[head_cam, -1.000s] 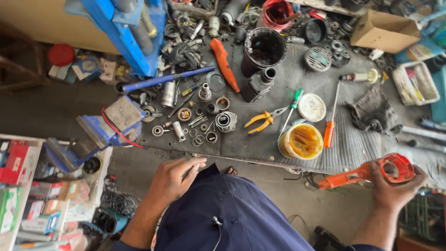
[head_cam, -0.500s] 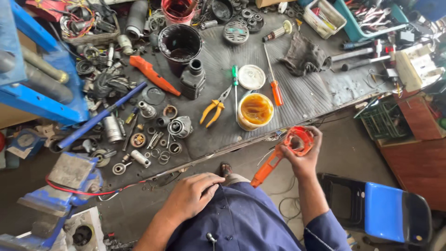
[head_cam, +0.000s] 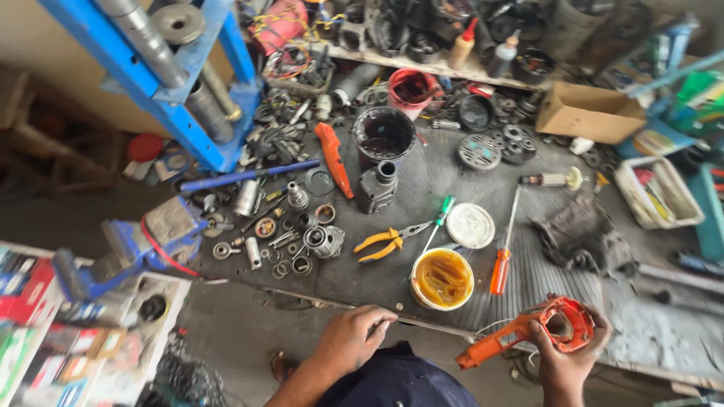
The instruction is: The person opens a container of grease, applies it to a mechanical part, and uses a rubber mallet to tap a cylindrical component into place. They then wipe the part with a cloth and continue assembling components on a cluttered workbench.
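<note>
Housing (head_cam: 528, 329), orange, in right hand (head_cam: 564, 360); left hand (head_cam: 349, 337) apart, on bench edge (head_cam: 317, 300)

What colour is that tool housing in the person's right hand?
Orange: the tool housing, held by the right hand, head view.

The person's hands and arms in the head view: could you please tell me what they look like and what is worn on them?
Both the left hand and the right hand are bare: no gloves, rings or watch show. The forearms are uncovered too, with no sleeves reaching them. A dark navy garment covers the body below.
</note>
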A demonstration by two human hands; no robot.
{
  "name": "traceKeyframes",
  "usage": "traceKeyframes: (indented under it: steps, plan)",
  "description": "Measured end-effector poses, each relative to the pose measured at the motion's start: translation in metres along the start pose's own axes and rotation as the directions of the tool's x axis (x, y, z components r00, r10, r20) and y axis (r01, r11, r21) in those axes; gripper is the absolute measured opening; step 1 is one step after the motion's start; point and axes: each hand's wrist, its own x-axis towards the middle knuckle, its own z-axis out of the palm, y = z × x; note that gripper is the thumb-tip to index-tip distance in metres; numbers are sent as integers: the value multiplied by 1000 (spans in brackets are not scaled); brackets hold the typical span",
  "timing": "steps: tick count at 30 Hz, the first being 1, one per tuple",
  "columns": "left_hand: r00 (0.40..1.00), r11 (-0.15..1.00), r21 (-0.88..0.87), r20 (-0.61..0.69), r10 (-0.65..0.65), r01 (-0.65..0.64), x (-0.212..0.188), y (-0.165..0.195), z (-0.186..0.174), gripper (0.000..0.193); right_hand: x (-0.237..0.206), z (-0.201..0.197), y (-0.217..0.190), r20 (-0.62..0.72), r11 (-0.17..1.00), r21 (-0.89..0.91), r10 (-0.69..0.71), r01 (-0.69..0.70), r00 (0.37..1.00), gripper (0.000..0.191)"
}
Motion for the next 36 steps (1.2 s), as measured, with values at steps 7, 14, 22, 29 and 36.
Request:
traceKeyframes:
  steps: [7,14,22,29,36]
  plan:
    - [969,1000,-17,-246,-5,0,-8,12,39,15,20,0,25,210,934,-356,91,-11,973,84]
    - [867,954,126,-398,301,-273,27,63,38,49,21,16,21,286,961,248,51,-126,957,96]
    - [639,620,319,-55,767,-717,164,157,59,69,24,0,-5,222,998,66,3,-18,975,89]
    - [599,559,239,468,650,-794,281,154,180,23,26,1,4,161,992,42,-125,120,979,99]
    - [574,652,134,627,527,-746,314,179,271,40,24,-1,9,191,994,100,-72,54,979,101]
